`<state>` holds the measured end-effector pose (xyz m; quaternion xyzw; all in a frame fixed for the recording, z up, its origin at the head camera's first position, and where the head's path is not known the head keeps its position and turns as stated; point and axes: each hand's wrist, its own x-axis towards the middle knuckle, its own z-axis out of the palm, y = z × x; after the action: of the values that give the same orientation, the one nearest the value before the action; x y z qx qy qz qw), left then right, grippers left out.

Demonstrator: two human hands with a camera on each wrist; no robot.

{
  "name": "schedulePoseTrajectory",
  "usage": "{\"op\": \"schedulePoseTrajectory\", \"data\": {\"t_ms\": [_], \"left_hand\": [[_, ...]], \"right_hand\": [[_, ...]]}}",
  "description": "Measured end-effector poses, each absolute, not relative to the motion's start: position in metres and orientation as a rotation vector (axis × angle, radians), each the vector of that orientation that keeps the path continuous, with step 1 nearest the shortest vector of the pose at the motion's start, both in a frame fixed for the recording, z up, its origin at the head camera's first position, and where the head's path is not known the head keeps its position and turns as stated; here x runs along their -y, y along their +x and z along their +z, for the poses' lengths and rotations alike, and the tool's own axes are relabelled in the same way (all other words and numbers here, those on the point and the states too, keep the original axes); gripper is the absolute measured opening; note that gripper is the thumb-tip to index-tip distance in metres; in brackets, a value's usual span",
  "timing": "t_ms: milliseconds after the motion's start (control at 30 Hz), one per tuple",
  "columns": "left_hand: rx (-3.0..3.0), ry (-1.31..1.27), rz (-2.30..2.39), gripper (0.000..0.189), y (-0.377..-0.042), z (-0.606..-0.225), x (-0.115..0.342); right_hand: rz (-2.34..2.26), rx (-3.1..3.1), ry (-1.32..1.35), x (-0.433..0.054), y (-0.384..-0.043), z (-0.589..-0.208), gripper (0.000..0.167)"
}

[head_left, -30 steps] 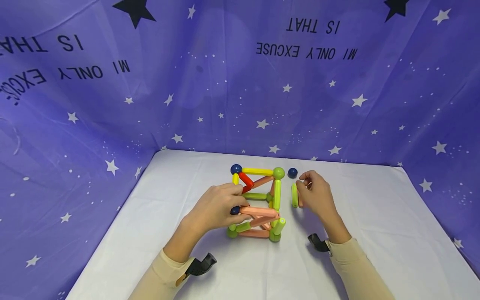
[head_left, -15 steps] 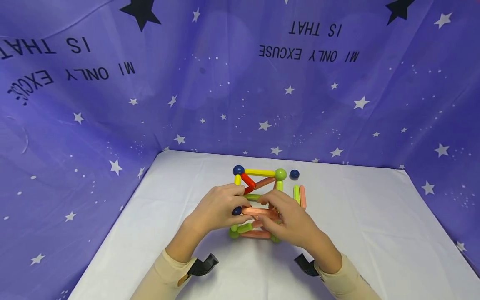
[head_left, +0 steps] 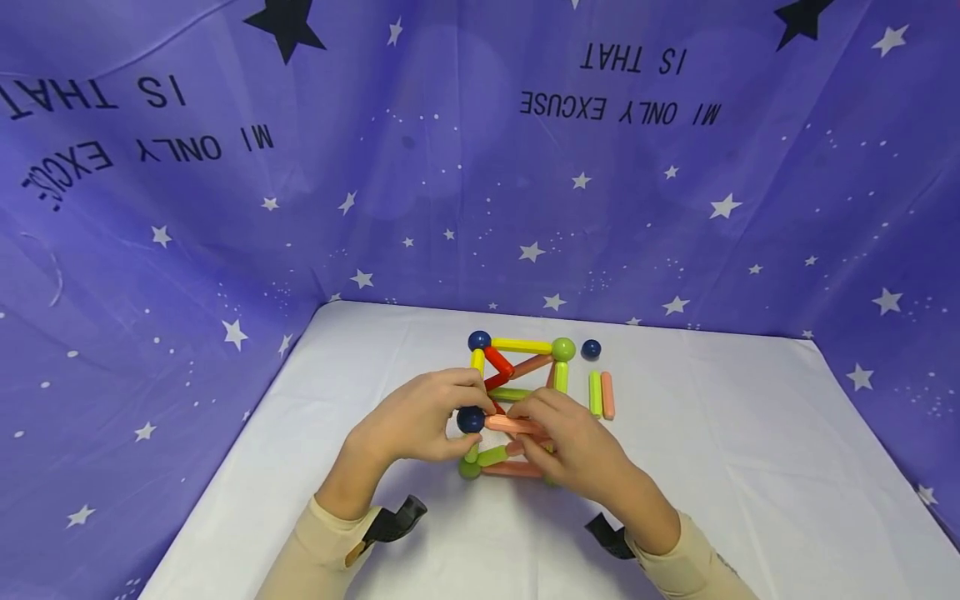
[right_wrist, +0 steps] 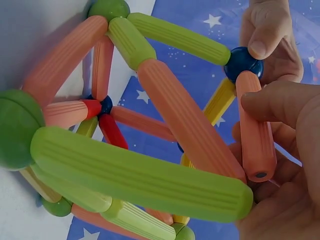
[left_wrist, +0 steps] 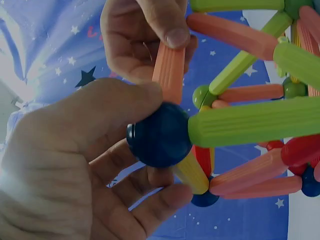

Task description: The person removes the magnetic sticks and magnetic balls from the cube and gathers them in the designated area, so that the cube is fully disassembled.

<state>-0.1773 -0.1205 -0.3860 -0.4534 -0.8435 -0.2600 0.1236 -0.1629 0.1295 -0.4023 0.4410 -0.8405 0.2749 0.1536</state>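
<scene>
A blue ball (head_left: 470, 419) tops the near left corner of a frame of magnetic sticks and balls. My left hand (head_left: 420, 419) holds that ball between thumb and fingers. My right hand (head_left: 581, 442) pinches a salmon-pink stick (right_wrist: 256, 135), whose left end meets the blue ball. The stick's other end shows bare in the right wrist view. Close by, a light green stick (right_wrist: 140, 172) rises from a green ball (right_wrist: 17, 130) and its tip carries no ball. Another pink stick (right_wrist: 190, 117) slants up beside it. My right hand hides the frame's near right corner in the head view.
Right of the frame, a loose blue ball (head_left: 591, 349) lies on the white tabletop (head_left: 750, 467). Nearer lie a loose green stick (head_left: 595, 393) and a pink stick (head_left: 607, 395), side by side. A purple starry cloth (head_left: 480, 167) hangs behind.
My right hand has left the loose sticks on the right and moved left to pinch the pink stick. My left fingers have shifted from around the stick's end to the blue ball.
</scene>
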Motion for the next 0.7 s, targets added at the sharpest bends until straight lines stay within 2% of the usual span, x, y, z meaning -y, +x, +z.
{"op": "schedulePoseTrajectory", "data": {"t_ms": [433, 700], "left_hand": [[2.443, -1.39, -0.766, 0.019, -0.18, -0.385, 0.123], [2.451, -1.382, -0.764, 0.016, -0.18, -0.386, 0.122]], "right_hand": [[0.674, 2.364, 1.418, -0.135, -0.161, -0.395, 0.025], [0.891, 2.398, 1.243, -0.159, -0.171, -0.382, 0.026]]}}
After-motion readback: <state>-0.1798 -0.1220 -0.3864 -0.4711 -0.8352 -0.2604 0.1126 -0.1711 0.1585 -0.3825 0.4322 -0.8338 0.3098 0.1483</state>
